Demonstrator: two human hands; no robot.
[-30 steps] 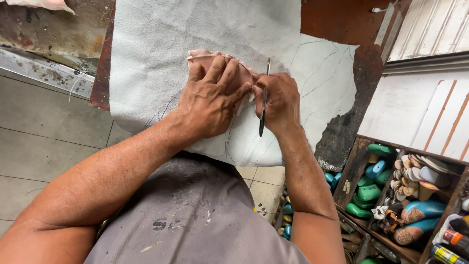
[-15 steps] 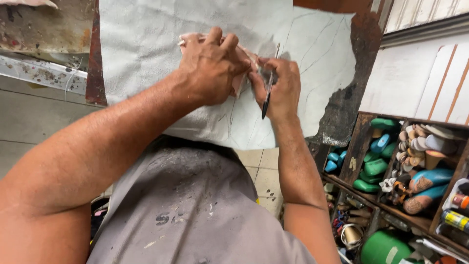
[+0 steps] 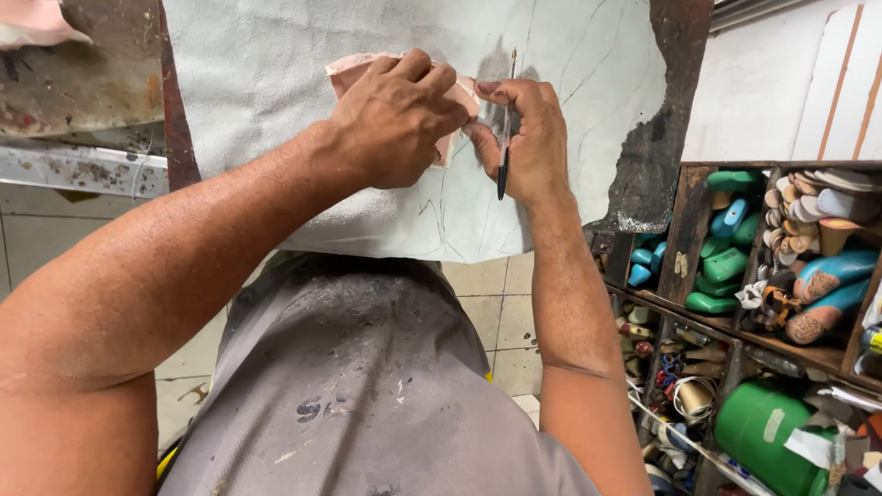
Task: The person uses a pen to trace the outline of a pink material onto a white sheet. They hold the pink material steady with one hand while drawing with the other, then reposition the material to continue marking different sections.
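Note:
My left hand [image 3: 397, 118] presses flat on a pink pattern piece [image 3: 347, 71] that lies on a large white sheet of material [image 3: 276, 83]. Only the pattern's edges show around my fingers. My right hand [image 3: 525, 138] grips a thin dark pen [image 3: 503, 147], held upright against the pattern's right edge. Pen-drawn outlines [image 3: 588, 73] mark the white sheet to the right and below my hands.
The sheet lies on a worn dark brown worktable [image 3: 657, 138]. Wooden shelves [image 3: 689, 239] at the right hold green and blue shoe lasts [image 3: 726, 266], soles and a green container [image 3: 763, 432]. A rusty metal surface [image 3: 83, 92] lies at the left, tiled floor [image 3: 487, 312] below.
The view has shifted so hands and sheet sit higher in the frame. My left hand stays on the pattern; the pen in my right hand stays at its right edge.

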